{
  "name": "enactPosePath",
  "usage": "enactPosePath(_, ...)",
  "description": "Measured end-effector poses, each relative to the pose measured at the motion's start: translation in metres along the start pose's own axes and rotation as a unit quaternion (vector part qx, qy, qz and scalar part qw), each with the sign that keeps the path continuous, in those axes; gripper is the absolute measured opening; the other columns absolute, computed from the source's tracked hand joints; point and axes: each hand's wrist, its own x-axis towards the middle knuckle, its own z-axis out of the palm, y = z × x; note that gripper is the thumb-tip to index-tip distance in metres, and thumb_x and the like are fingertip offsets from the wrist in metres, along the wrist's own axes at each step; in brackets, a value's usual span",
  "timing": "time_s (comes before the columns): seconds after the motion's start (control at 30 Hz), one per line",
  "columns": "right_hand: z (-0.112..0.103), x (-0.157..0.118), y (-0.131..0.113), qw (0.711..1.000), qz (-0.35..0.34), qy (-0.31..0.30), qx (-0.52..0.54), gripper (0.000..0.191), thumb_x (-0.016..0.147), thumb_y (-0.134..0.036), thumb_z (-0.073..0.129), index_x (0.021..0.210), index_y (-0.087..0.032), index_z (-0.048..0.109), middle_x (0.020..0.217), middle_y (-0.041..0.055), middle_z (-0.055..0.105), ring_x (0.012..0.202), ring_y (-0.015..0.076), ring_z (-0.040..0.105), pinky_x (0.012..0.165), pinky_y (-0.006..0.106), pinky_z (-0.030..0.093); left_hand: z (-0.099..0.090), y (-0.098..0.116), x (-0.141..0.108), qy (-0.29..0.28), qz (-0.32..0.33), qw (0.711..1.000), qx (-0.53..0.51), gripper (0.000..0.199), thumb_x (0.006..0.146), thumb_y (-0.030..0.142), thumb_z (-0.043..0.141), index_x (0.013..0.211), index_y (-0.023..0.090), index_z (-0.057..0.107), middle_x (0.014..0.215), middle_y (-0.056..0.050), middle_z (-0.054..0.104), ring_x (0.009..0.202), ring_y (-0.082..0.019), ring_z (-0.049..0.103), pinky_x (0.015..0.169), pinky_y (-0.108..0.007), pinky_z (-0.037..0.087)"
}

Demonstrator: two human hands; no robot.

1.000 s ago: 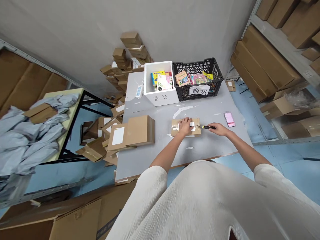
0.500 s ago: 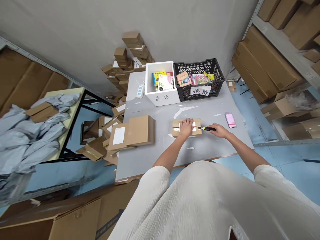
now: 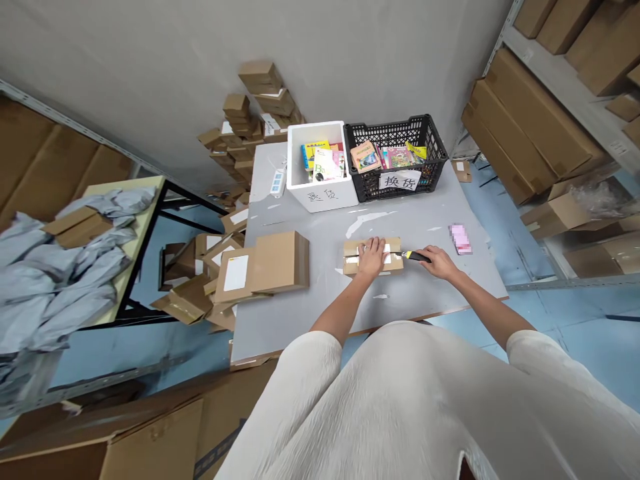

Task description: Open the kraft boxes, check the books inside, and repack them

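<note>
A: Head view: where's the small carton (image 3: 396, 267) set?
B: On the grey tabletop (image 3: 280, 320), nr its near edge, a bit R of centre. A white label (image 3: 387, 253) can be seen on top, partly covered by the L hand (image 3: 371, 257).

A: L hand state?
B: Open, laid palm-down on the carton top w/ fingers a little apart. Nothing is seen gripped.

A: And R hand (image 3: 439, 262)?
B: Closed round the handle of a yellow-&-black cutter (image 3: 416, 256). Cutter's tip is held at the carton's R end, by the seam. Exact blade depth can't be told.

A: Anything twd the far edge?
B: White box (image 3: 323, 199) w/ books (image 3: 326, 163) inside, & black crate (image 3: 369, 184) w/ more books (image 3: 399, 158), stood side by side. A white sign (image 3: 399, 180) is fixed to the crate's near wall. Power strip (image 3: 278, 182) is placed just L of the white box, nr the far L corner.

A: Side edges?
B: Plain box (image 3: 283, 261) twd the L edge, w/ a labelled box (image 3: 235, 273) beside it, at that edge. Pink item (image 3: 461, 239), pixelated, is laid nr the R edge, well apart from the carton.
</note>
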Motion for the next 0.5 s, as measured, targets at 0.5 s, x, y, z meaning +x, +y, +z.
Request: enactPosePath(0.5,0.002,-0.0006,-0.0041,0.999,0.007,0.039,0.03,0.05,0.11,-0.045,0.047,0.153,-0.027,0.065,0.13,0.0157,0.07,0.121,0.035,0.063,0.105,0.047,0.051,0.0,0.0017,-0.003,0.012,-0.015,1.0,-0.005,0.059,0.113,0.039,0.035,0.171,0.033,0.039,0.171,-0.016,0.049,0.162,-0.034,0.038,0.127,-0.061,0.029)
